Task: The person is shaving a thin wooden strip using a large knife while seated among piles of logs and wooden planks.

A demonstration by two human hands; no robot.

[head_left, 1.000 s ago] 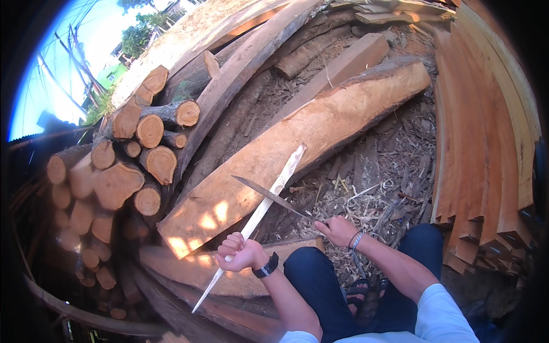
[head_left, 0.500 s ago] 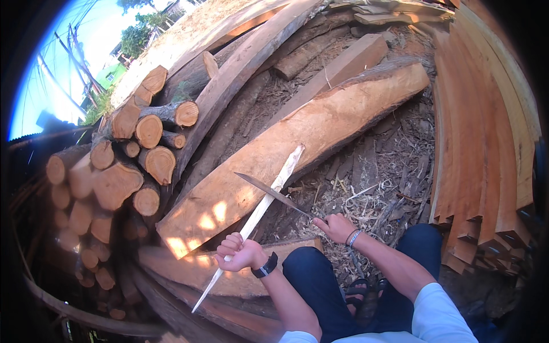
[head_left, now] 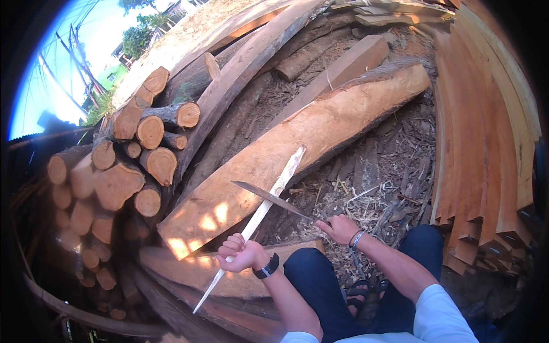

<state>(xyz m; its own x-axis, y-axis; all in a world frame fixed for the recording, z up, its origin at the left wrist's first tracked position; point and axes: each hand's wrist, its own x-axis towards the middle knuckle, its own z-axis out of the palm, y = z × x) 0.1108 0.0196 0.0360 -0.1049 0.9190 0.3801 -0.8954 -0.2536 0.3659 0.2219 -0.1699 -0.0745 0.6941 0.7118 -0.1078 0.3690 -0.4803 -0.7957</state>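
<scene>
Barely shifted from the earlier frame: left hand point(head_left: 243, 254) clenched around pale stick point(head_left: 260, 211), slanting near-left to far-right over big slab point(head_left: 297, 143); right hand point(head_left: 340, 228) gripping long knife point(head_left: 269, 197), blade laid across stick. Knife handle hidden inside fist; stick's far tip merged with slab

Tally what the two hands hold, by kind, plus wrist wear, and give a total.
Pale stick, in the left hand: 1
Long knife, in the right hand: 1
Black wristwatch: 1
Bracelet: 1
Total: 4
</scene>
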